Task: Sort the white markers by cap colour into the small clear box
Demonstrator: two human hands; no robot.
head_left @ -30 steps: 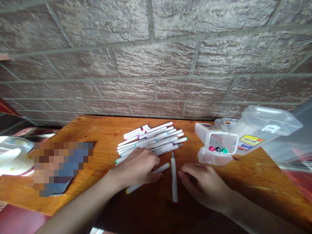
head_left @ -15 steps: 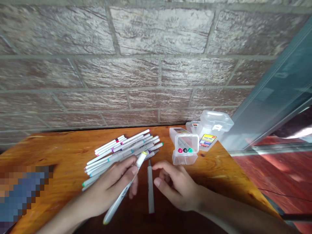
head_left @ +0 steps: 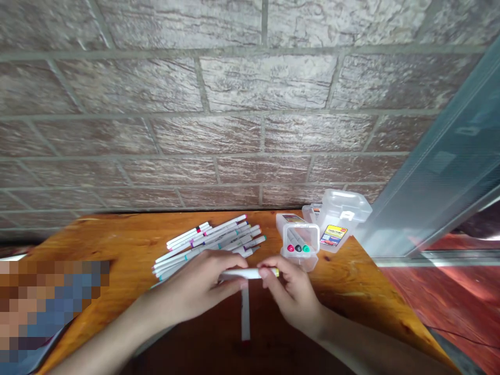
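Swung from a steep slant to nearly level, the yellow-ended marker (head_left: 252,273) now lies between both hands, where half a second ago only the left one held it. It is a smooth white plastic barrel, held just above the near middle of the table (head_left: 351,291), whose varnished orange-brown wood shows streaky grain. The left hand (head_left: 199,284) grips the barrel between thumb and fingers; the right hand (head_left: 292,289) pinches its yellow end, fingers curled.

Beneath them a red-ended marker (head_left: 245,312) points away from the near side, its far end covered. Far left of the hands, slim pale markers (head_left: 211,242) with coloured ends form a loose, slanting heap. To the right, a clear plastic case (head_left: 279,225) lies with its lid open toward the near side, showing red, black and green round ends inside; just beyond it, a boxy translucent case (head_left: 341,219) stands upright with a yellow label. Rough, furrowed blocks with pale grey joints make up the far wall (head_left: 234,130).

Heap and cases keep their arrangement; the right hand, previously empty, has closed on the marker.
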